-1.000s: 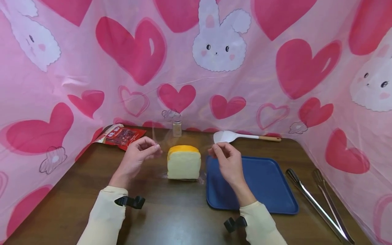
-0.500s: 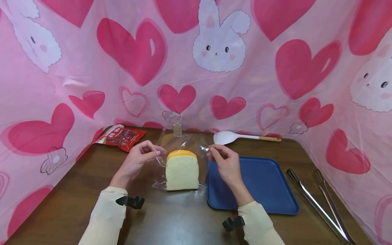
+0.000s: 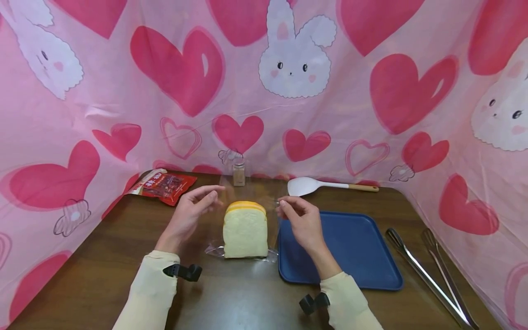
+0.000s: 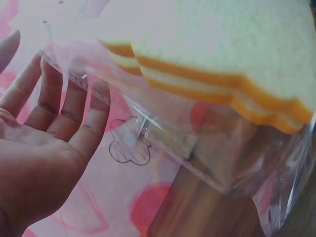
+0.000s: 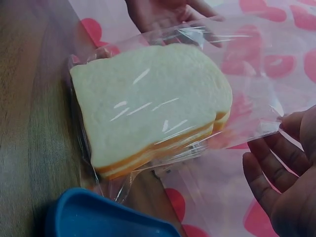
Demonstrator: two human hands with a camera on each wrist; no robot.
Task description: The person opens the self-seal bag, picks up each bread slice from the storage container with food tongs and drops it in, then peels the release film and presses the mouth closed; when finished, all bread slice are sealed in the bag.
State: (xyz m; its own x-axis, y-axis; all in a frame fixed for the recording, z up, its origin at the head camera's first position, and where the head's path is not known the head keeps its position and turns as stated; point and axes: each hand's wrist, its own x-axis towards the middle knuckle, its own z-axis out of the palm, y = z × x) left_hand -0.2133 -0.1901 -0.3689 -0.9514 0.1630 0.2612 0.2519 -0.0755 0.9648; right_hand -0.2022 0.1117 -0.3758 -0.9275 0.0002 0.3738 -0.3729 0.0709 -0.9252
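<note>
Sliced bread [image 3: 245,233] with orange-brown crust stands upright on the table inside a clear plastic bag [image 5: 252,94]. My right hand [image 3: 303,222] pinches the bag's upper edge between thumb and fingers, to the right of the bread. My left hand [image 3: 189,213] is at the bag's other side, thumb apart from the fingers. In the left wrist view, the fingers [image 4: 49,98] are loosely bent and the bag's edge runs across their tips. The bag's bottom corners spread crumpled on the table beside the bread.
A blue tray [image 3: 350,250] lies to the right, with metal tongs [image 3: 429,275] beyond it. Behind are a small jar [image 3: 239,174], a white spatula [image 3: 307,185] with a wooden handle and a red snack packet [image 3: 167,184]. Pink printed cloth surrounds the table [image 3: 231,293].
The bagged bread has come nearer and down onto the table. My left hand's thumb and fingers have parted from their pinch at the bag's edge; the right hand keeps its pinch.
</note>
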